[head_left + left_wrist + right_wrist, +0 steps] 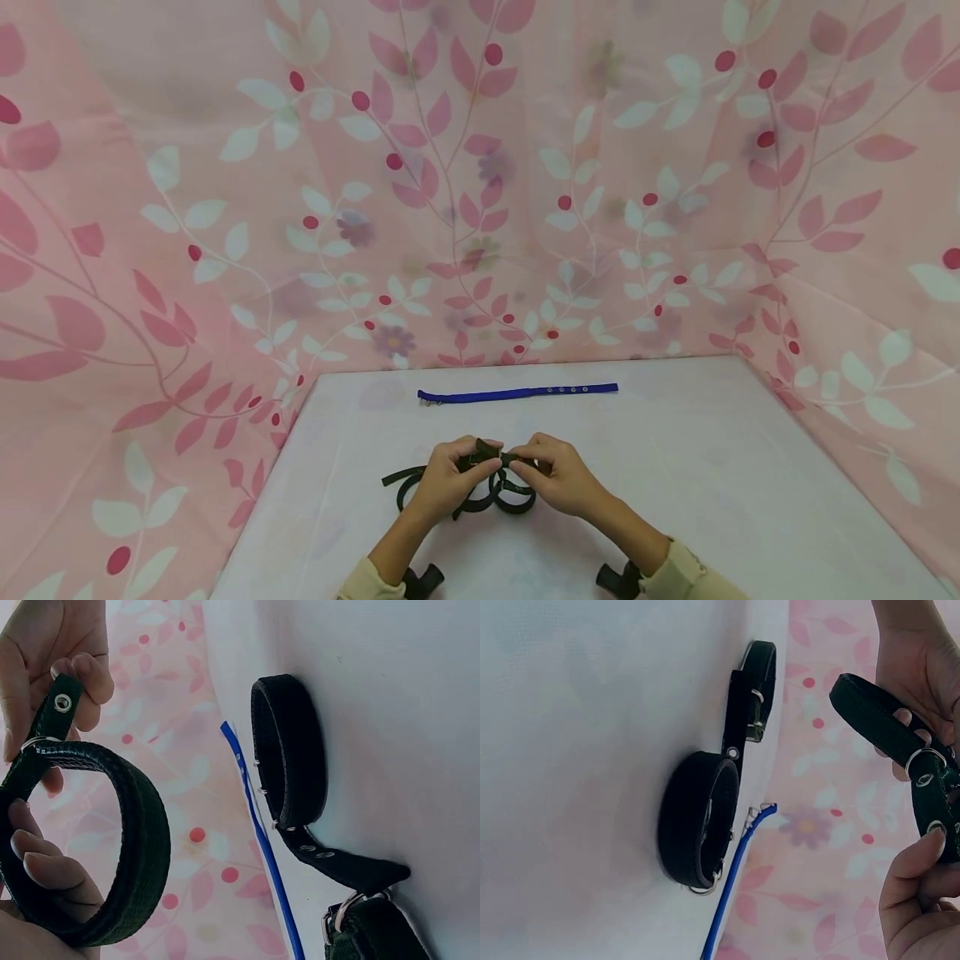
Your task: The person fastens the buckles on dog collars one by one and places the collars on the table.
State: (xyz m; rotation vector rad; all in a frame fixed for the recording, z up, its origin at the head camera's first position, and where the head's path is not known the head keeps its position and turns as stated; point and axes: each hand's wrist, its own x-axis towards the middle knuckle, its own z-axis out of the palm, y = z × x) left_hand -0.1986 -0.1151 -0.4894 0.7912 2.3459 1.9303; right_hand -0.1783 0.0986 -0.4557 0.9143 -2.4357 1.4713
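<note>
A dark green collar (146,825) with metal eyelets is held above the table, bent into a loop. My left hand (446,479) grips the looped part near its metal ring. With thumb and fingers my right hand (558,475) pinches the strap end, which passes through the ring. Below the hands, two more dark collars lie looped on the table: one collar (694,817) nearer the right hand and another collar (761,664) nearer the left. Fingers partly cover the held collar's buckle area.
A blue collar (517,394) with eyelets lies stretched out on the white table (675,450), beyond the hands. Pink leaf-patterned curtains (450,208) stand behind the table and at both sides. Dark cylindrical devices (618,581) are at the wrists.
</note>
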